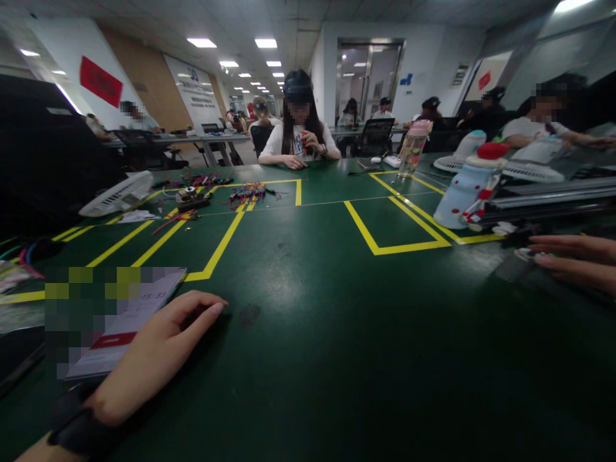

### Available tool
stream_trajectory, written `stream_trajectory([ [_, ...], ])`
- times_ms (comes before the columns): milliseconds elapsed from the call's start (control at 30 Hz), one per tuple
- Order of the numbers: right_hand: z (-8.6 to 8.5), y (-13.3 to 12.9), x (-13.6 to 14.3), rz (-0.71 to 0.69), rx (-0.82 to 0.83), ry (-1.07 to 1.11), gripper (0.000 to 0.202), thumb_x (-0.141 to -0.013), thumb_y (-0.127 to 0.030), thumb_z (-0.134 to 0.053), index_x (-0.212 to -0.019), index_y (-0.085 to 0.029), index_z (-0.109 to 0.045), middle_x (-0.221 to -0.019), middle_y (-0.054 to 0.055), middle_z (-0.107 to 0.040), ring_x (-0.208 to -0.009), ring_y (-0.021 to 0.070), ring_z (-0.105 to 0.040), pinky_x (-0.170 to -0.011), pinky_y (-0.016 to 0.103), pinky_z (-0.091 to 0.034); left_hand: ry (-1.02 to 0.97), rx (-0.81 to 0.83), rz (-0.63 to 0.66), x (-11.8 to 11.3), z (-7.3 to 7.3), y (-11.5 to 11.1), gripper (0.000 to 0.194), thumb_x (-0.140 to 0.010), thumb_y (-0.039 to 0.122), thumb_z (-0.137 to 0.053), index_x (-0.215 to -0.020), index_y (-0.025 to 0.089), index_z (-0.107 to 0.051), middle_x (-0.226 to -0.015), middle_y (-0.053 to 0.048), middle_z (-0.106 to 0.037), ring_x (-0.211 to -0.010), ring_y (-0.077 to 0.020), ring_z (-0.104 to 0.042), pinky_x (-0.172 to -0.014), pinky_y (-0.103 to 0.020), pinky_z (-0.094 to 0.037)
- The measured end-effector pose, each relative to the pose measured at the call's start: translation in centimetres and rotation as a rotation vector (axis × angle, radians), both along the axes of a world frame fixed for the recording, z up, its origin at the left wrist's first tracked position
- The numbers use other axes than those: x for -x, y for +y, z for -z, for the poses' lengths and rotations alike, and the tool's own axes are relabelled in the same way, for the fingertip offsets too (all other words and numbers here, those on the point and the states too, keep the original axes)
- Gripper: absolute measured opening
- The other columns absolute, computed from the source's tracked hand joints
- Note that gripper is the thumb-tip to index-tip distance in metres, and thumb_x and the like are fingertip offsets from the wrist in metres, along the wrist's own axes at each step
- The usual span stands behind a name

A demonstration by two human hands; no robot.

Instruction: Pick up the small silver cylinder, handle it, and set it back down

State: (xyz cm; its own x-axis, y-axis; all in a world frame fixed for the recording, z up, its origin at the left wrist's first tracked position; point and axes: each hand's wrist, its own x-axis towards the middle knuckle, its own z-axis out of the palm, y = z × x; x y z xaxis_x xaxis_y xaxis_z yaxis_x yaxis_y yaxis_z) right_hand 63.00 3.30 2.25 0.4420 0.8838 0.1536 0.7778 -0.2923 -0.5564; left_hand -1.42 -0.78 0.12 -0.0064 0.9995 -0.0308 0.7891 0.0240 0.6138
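Nearest the camera, your left hand [154, 356] lay flat on the green table [312, 359], palm down, fingers loose and spread, gripping nothing. A dark band [77, 427] circled that wrist. The hand's edge touched a phone [128, 327] lying face up just to its left; part of the screen was blurred out.

At the right edge, your right hand [575, 260] reached in flat above the tabletop, fingers straight and together, holding nothing. Its fingertips [541, 260] sat just beside a small grey object [513, 266], too blurred to identify; whether they touched it could not be told.

Farther out, yellow tape lines [385, 247] marked boxes on the table. Behind your right hand stood a pale blue bottle [464, 192] with a red cap, against a long metal rail [548, 199]. On the left, a white fan [118, 192] lay near a heap of coloured cords [250, 192].

Beyond those, a clear bottle [412, 151] with a pink lid stood upright. A person in a white shirt [298, 141] sat at the far side with both hands raised near the chest. More people sat at the right and at tables farther back.
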Motion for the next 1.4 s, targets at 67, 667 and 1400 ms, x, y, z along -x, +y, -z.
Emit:
stream_trajectory([
  [67,-0.4,-0.2,0.6,0.029,0.115,0.053,0.068,-0.054,-0.056,-0.077,-0.115,-0.032,-0.064,-0.109,0.008,-0.066,-0.088,0.0225,-0.064,-0.071,0.033,-0.048,-0.002,-0.003,0.002,0.0,0.1,0.0,0.036,-0.088,0.056,-0.048,-0.104,0.026,-0.059,-0.108,-0.002,-0.064,-0.102,-0.0250,-0.058,-0.090,-0.036,-0.041],
  [667,0.4,-2.3,30.8,-1.200,-0.202,0.294,0.020,-0.081,-0.024,-0.062,-0.100,-0.021,-0.058,-0.105,0.001,-0.059,-0.093,0.0082,-0.058,-0.080,0.022,-0.053,0.041,-0.056,-0.007,0.0,-0.2,0.3,0.035,-0.088,0.054,-0.048,-0.101,0.025,-0.062,-0.097,-0.002,-0.068,-0.090,-0.0238,-0.063,-0.078,-0.033,-0.046],
  [1400,2.0,-2.2,30.4,-1.082,-0.046,0.338,0.040,-0.075,-0.026,-0.065,-0.112,-0.021,-0.051,-0.102,0.001,-0.058,-0.085,0.0087,-0.056,-0.073,0.022,-0.047,-0.313,-0.195,0.364,-13.1,-4.5,1.2,0.011,-0.083,0.029,-0.066,-0.087,0.024,-0.074,-0.090,-0.001,-0.067,-0.084,-0.0168,-0.063,-0.078,-0.031,-0.049],
])
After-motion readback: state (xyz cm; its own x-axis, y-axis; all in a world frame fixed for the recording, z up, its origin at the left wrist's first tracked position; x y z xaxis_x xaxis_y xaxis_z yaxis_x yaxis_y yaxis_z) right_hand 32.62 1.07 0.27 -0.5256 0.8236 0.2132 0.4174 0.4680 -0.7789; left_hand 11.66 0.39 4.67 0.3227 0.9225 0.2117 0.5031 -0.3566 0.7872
